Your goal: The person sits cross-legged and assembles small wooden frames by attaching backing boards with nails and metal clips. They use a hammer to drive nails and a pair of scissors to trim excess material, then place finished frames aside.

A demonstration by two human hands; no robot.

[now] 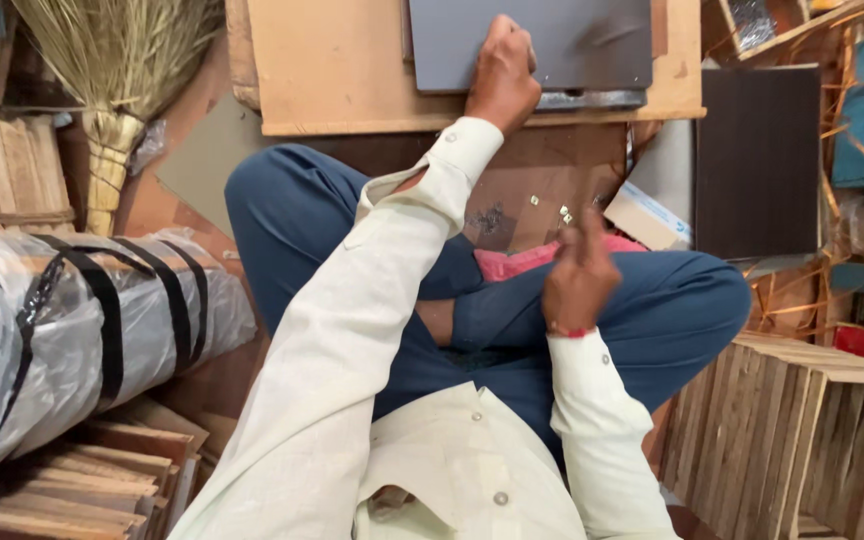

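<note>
Only one view is given, taken from a camera worn on the head of the person. It is pointed steeply down, over the chest and the crossed legs, towards the floor (542,190) in front. The view is close: the sleeves fill the lower middle. The left hand (501,75) is seen near the top edge, far from the camera, on a grey panel (572,40). The right hand (579,280) is seen nearer, below and to the right of it. No second view is given, so nothing is shared.
</note>
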